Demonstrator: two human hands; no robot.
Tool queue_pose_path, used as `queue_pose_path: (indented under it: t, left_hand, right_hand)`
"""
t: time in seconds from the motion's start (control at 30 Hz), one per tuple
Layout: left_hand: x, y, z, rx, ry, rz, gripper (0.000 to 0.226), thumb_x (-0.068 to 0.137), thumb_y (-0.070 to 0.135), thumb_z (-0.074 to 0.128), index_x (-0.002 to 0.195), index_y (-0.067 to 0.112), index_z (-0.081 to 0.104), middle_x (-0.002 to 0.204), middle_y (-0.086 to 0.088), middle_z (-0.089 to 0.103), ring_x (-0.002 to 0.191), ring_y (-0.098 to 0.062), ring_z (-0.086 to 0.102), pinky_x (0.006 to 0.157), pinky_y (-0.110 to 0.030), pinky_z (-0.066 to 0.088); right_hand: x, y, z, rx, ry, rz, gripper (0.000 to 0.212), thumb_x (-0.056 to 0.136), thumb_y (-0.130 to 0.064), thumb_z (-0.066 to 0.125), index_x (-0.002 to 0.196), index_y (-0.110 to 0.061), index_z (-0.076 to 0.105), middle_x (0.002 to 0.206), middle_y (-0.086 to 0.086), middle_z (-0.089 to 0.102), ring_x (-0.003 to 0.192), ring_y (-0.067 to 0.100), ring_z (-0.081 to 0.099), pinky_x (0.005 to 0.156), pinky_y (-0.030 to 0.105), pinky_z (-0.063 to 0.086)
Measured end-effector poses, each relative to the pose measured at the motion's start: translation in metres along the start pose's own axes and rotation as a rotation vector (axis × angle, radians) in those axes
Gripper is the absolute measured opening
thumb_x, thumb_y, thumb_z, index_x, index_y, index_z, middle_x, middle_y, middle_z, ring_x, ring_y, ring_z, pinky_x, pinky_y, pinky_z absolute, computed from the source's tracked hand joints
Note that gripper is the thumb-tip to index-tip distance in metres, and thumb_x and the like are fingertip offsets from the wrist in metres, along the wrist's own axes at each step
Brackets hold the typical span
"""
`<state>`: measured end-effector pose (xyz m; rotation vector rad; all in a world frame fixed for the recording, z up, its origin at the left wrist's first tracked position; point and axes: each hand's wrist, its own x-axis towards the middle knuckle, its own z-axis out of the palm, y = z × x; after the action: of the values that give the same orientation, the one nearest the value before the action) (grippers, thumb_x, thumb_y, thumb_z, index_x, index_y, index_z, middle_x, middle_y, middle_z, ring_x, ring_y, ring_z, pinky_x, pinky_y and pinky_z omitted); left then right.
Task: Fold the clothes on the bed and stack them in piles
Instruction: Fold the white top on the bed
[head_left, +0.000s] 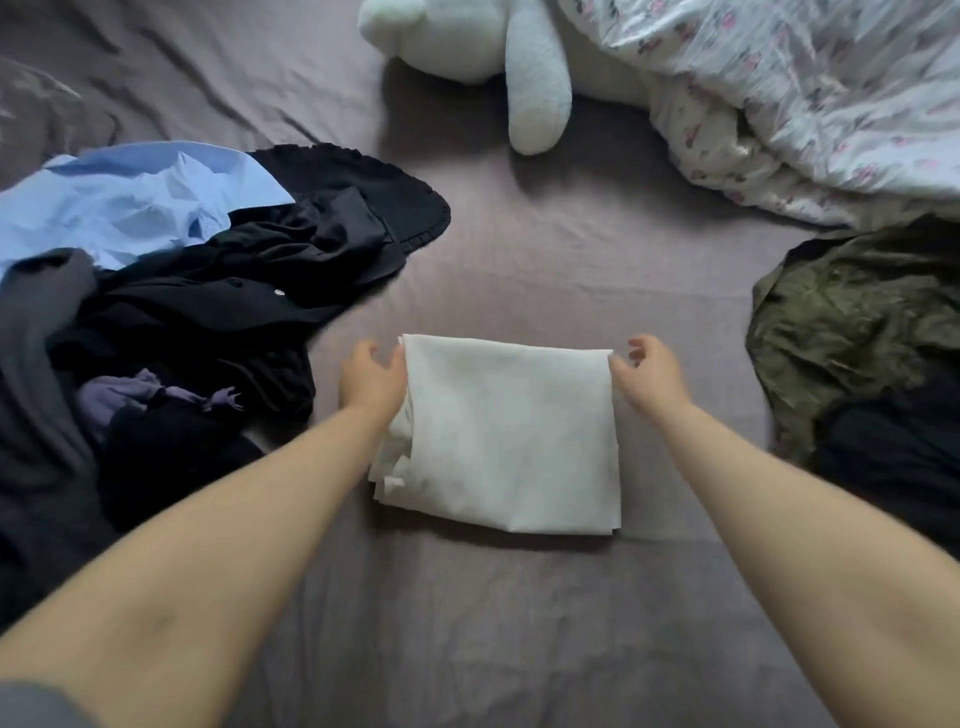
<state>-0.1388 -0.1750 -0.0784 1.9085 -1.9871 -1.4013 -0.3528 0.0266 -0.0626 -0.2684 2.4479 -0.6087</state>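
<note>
We have one white garment (511, 436) folded, left hand (370, 382) and right hand (647, 373) loosely open at its far corners, while the nine-o'clock heap (171, 291) waits.

Folded white garment (511, 436) on bed (519, 623), left hand (371, 376), right hand (647, 371) at its corners

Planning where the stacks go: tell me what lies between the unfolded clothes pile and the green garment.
In the head view, the folded white cloth lies between the clothes pile and green garment, with a hand at each far corner.
</note>
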Motion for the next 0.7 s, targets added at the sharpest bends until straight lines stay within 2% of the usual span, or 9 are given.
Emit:
queue_pose_path:
  t: [0.07,0.17,0.3,0.4,0.47,0.53,0.6,0.63,0.7]
  left_hand:
    - [-0.015,-0.025,0.022,0.04,0.005,-0.145,0.057,0.091,0.052,0.05,0.131,0.012,0.046,0.133,-0.013,0.05,0.121,-0.035,0.047,0.103,-0.043,0.038]
    - [-0.053,-0.056,0.039,0.186,0.011,-0.223,0.071,0.084,0.061,0.055,0.132,0.011,0.042,0.136,-0.015,0.042,0.128,-0.034,0.038,0.107,-0.045,0.03]
    - [-0.072,-0.074,0.047,0.313,0.059,-0.204,0.071,0.086,0.058,0.054,0.137,0.012,0.036,0.141,-0.015,0.035,0.131,-0.034,0.032,0.106,-0.047,0.028]
    - [-0.062,-0.078,0.047,0.226,0.001,-0.302,0.071,0.087,0.058,0.053,0.133,0.006,0.039,0.137,-0.018,0.044,0.125,-0.038,0.044,0.104,-0.046,0.036]
    - [-0.056,-0.079,0.043,0.075,-0.066,-0.398,0.072,0.085,0.057,0.059,0.128,0.001,0.047,0.129,-0.018,0.055,0.116,-0.036,0.054,0.097,-0.041,0.044]
    - [-0.055,-0.075,0.038,-0.144,-0.127,-0.415,0.055,0.087,0.045,0.064,0.12,0.001,0.057,0.117,-0.013,0.063,0.102,-0.03,0.061,0.086,-0.034,0.049]
    - [-0.056,-0.062,0.033,-0.25,-0.174,-0.325,0.03,0.09,0.029,0.064,0.111,0.008,0.061,0.106,-0.008,0.065,0.088,-0.023,0.061,0.071,-0.027,0.046]
    - [-0.055,-0.052,0.032,-0.229,-0.191,-0.234,0.019,0.091,0.024,0.062,0.107,0.012,0.061,0.104,-0.007,0.066,0.087,-0.02,0.061,0.067,-0.025,0.045]
    - [-0.05,-0.026,0.032,-0.153,-0.22,-0.051,0.01,0.092,0.015,0.058,0.102,0.014,0.061,0.098,0.0,0.066,0.091,-0.019,0.061,0.064,-0.023,0.045]
  right_hand:
    - [-0.02,0.026,0.023,0.076,-0.015,0.131,0.056,0.091,-0.035,0.061,0.133,0.0,0.046,0.133,0.019,0.052,0.119,0.032,0.051,0.093,0.035,0.04]
    - [-0.065,0.065,0.054,0.238,-0.089,0.346,0.056,0.085,-0.047,0.066,0.119,-0.005,0.051,0.121,0.011,0.059,0.102,0.024,0.056,0.08,0.029,0.04]
    - [-0.086,0.083,0.074,0.3,-0.194,0.344,0.066,0.072,-0.06,0.072,0.116,-0.012,0.061,0.114,0.003,0.066,0.107,0.022,0.062,0.087,0.031,0.048]
    - [-0.082,0.069,0.074,0.502,-0.31,0.353,0.042,0.079,-0.042,0.074,0.112,-0.018,0.063,0.108,0.001,0.067,0.094,0.016,0.066,0.079,0.028,0.05]
    - [-0.078,0.064,0.071,0.623,-0.355,0.396,0.036,0.082,-0.038,0.072,0.111,-0.017,0.062,0.105,0.002,0.068,0.089,0.015,0.066,0.072,0.026,0.052]
    - [-0.072,0.065,0.066,0.72,-0.381,0.432,0.038,0.083,-0.036,0.071,0.112,-0.012,0.064,0.105,0.005,0.071,0.092,0.02,0.068,0.075,0.031,0.055]
    - [-0.064,0.067,0.056,0.77,-0.427,0.459,0.039,0.084,-0.03,0.07,0.117,-0.009,0.063,0.107,0.009,0.072,0.097,0.026,0.069,0.085,0.04,0.055]
    - [-0.059,0.066,0.051,0.766,-0.447,0.448,0.037,0.085,-0.023,0.07,0.118,-0.01,0.061,0.107,0.01,0.072,0.097,0.027,0.069,0.084,0.041,0.056]
    - [-0.049,0.059,0.038,0.673,-0.472,0.349,0.027,0.087,-0.007,0.064,0.111,-0.016,0.06,0.107,0.009,0.07,0.092,0.024,0.068,0.073,0.035,0.055]
